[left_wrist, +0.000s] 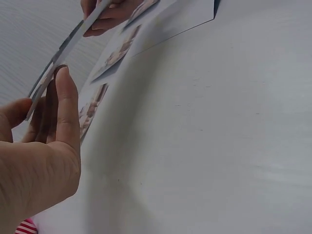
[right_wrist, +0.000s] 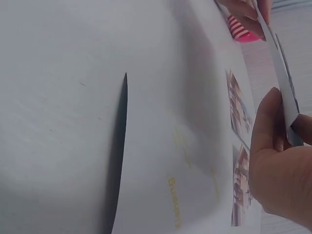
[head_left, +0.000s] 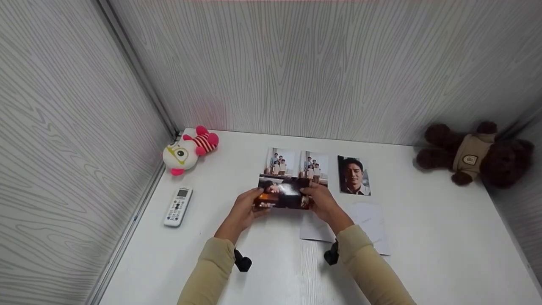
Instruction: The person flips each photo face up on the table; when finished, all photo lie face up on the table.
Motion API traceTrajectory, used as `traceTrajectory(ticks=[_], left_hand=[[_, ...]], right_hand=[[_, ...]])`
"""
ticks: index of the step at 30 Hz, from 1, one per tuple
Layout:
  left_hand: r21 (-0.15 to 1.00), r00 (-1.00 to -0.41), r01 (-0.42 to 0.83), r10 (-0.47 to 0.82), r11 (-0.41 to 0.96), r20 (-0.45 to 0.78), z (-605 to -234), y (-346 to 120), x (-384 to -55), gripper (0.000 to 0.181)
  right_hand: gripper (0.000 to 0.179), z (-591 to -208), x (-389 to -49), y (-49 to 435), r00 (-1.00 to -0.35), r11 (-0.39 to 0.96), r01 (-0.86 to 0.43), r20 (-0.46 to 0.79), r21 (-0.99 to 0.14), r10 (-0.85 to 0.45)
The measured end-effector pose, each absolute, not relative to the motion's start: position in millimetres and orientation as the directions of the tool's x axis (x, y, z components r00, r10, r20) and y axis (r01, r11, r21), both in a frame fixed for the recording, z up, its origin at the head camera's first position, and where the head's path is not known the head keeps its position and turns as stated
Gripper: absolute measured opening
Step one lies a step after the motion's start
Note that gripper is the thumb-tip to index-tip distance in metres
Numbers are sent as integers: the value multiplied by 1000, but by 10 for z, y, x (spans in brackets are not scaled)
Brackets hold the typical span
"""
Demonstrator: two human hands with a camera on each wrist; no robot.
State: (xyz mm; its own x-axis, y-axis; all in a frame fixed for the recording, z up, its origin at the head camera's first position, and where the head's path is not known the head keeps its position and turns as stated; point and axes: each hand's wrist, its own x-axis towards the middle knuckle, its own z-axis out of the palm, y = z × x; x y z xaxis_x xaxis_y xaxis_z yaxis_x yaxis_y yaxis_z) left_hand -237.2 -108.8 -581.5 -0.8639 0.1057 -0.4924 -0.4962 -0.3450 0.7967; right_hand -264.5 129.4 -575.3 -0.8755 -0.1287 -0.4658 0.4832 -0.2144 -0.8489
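The left hand [head_left: 244, 207] pinches one end of a small stack of dark, glossy prints [head_left: 284, 195], thumb on the upper face and fingers behind. The right hand [head_left: 322, 201] pinches the opposite end in the same way, so the prints stretch between the two hands, raised above the white counter [head_left: 262, 271]. Both wrist views show the stack edge-on, with more than one layer and a thin gap between layers; the exact count cannot be told.

Just beyond the stack lie two family prints side by side, a left family print [head_left: 277, 162] and a right family print [head_left: 312, 164], their near edges partly hidden behind it in the head view. To their right a portrait print [head_left: 355, 178] lies face up. White paper [head_left: 372, 224] shows on both sides of the right forearm; the right wrist view shows faint yellow lettering on it and an edge lifted off the counter.

A white remote control [head_left: 178, 207] rests near the left side, below a plush toy [head_left: 182, 156] with a white head and pink limbs. At the far right, a brown teddy bear [head_left: 470, 154] in a tan top lies on its side against the wall.
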Motion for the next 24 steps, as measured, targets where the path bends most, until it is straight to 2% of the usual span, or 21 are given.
traceTrajectory(ticks=[7, 12, 19, 24], left_hand=[[776, -876, -464, 95, -428, -472, -5864, -972, -2335, 41], [793, -886, -433, 39, -427, -463, -5888, -888, -2345, 41], [831, -874, -447, -35, -330, -484, -5914, -971, -2385, 42], [854, -871, -460, -60, -243, -487, -5939, -1058, -2425, 38]], right_hand=[[38, -5762, -2597, 1194, -888, -310, 455, -451, -835, -87], [44, -5807, -2560, 1108, -890, -321, 454, -438, -831, -126], [13, -5857, -2526, 1121, -871, -278, 489, -452, -826, -190], [18, -5882, -2466, 1108, -839, -202, 534, -484, -821, -247]])
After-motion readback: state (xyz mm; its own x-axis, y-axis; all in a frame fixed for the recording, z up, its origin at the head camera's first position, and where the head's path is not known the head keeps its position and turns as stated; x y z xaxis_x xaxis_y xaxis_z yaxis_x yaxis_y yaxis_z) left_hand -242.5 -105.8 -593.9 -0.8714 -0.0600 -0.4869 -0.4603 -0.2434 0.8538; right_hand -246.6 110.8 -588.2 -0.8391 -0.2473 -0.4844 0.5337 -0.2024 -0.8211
